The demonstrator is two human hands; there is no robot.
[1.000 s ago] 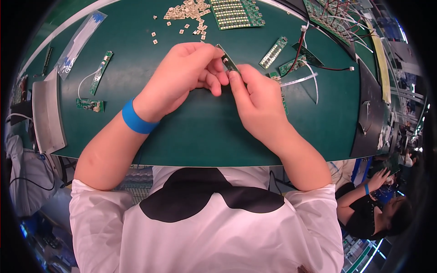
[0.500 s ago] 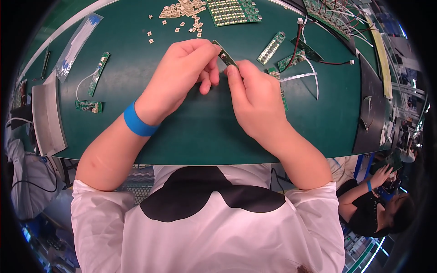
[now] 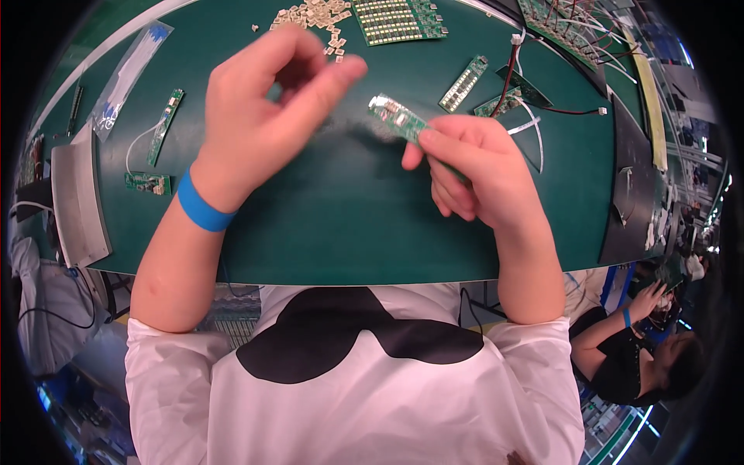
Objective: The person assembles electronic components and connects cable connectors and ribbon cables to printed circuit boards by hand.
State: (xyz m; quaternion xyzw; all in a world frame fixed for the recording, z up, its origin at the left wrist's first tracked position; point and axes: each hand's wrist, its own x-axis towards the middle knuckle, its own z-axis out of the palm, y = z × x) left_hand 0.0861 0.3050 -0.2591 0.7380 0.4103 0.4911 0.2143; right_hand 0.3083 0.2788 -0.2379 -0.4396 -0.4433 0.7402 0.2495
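Your left hand (image 3: pixel 267 116) has come away from the small green circuit board (image 3: pixel 399 120) that both hands were pinching a moment ago; it now hangs above the mat, drawn back to the left, its fingers loosely curled with thumb and forefinger close together, and I cannot tell whether anything tiny is caught between them, since the hand is blurred. Your right hand (image 3: pixel 473 170) alone pinches the board now, thumb and forefinger closed on its lower end, so that the strip sticks out up and to the left, tilted above the green mat (image 3: pixel 349 217) and touching nothing else. To my eye that means the two-handed work on this board is over for the moment and the free hand is loose to go elsewhere. Just beyond the left hand, near the far edge, lies a heap of small pale parts (image 3: pixel 314 15), and beside it a panel of joined boards (image 3: pixel 399 17). To the right of the held board lie another narrow board (image 3: pixel 463 84) and a red and black wire (image 3: pixel 515 74) with white ribbon strips. On the left lie a long thin board (image 3: pixel 165 125), a clear bag (image 3: pixel 128 74) and a grey tray (image 3: pixel 77 201). Nothing lies between your two hands. Another person (image 3: pixel 643 353) works at lower right, well apart.
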